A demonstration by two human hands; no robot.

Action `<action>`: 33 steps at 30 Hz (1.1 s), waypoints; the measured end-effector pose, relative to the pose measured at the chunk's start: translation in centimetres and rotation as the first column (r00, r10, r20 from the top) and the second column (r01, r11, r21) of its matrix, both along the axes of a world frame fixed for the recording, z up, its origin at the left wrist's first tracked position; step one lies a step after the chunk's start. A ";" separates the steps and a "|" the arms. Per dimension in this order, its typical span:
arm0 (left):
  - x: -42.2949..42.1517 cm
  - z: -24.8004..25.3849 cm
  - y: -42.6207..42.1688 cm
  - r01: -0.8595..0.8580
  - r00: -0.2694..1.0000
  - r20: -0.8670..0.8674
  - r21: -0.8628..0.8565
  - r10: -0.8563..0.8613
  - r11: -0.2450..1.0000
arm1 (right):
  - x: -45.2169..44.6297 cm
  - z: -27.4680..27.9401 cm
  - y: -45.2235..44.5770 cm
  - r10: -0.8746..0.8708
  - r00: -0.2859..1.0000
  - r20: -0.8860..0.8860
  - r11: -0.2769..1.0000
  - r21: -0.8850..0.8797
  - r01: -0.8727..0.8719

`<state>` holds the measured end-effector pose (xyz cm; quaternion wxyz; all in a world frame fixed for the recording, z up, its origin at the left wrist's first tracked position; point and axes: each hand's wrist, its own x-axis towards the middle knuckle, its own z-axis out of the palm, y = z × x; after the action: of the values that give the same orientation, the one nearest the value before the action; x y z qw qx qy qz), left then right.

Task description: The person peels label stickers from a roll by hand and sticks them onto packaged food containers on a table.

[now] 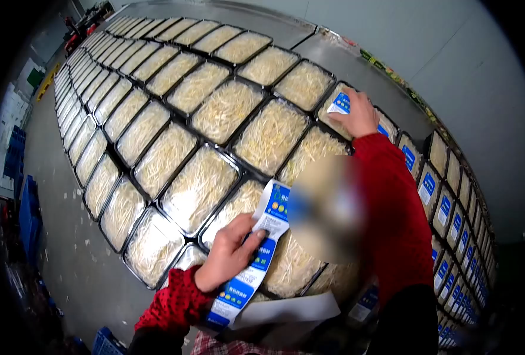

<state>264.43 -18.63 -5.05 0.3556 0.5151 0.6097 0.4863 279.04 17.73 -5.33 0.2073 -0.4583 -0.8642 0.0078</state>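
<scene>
A long strip of blue-and-white printed labels runs through my left hand, the thumb pressing on its face. The strip's upper end curls over the plastic-wrapped trays of bean sprouts. Farther up and to the right, my right hand has its thumb and fingers at the edges of a single label. That label lies at or against the film of a tray in the back row; full contact cannot be judged. A blurred round patch hides part of the trays between my arms.
Black trays of sprouts fill the metal table in rows. To the right, trays carry blue labels. A pale wall rises behind. Blue crates stand on the grey floor to the left.
</scene>
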 end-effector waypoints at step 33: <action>3.5 0.6 -7.5 -0.150 0.921 0.312 -0.263 0.231 0.953 | 2.5 1.7 -10.7 0.110 0.933 -0.343 0.824 -0.493 -0.278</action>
<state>267.89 -26.17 -4.48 0.4642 0.3157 0.6397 0.5250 281.52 7.07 -3.60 0.1983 -0.3996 -0.8286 0.3382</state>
